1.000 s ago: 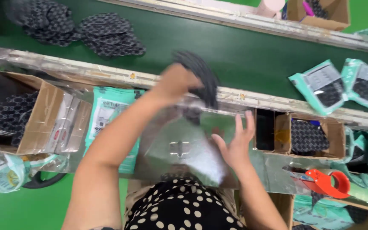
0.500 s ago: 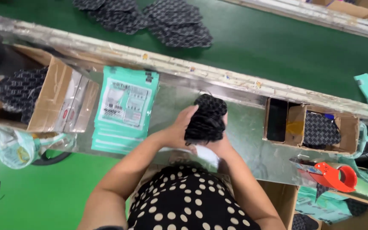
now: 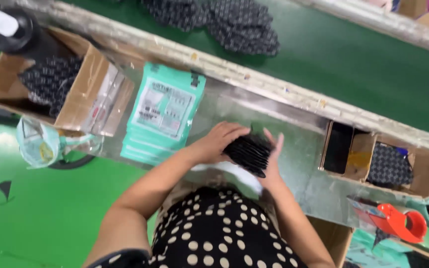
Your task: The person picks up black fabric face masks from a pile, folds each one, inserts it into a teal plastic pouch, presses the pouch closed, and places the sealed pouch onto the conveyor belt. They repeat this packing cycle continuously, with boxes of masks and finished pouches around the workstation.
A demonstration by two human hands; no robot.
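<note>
Your left hand (image 3: 219,141) and right hand (image 3: 273,164) clamp a folded black fabric bundle (image 3: 248,153) from 2 sides, fingers closed around it, above the metal bench (image 3: 299,164) near your body. Looks soft, light, compressible; likely to spring open, so grip across the folds. Teal pouch stack (image 3: 165,111) sits just left; cardboard box (image 3: 373,161) right, red tape dispenser (image 3: 398,223) beyond. Nothing blocks the bench between.

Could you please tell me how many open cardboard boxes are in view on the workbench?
2. One cardboard box sits at the left end, holding dark patterned fabric; the other cardboard box sits at the right, above the red tape dispenser. More may lie outside the frame.
</note>
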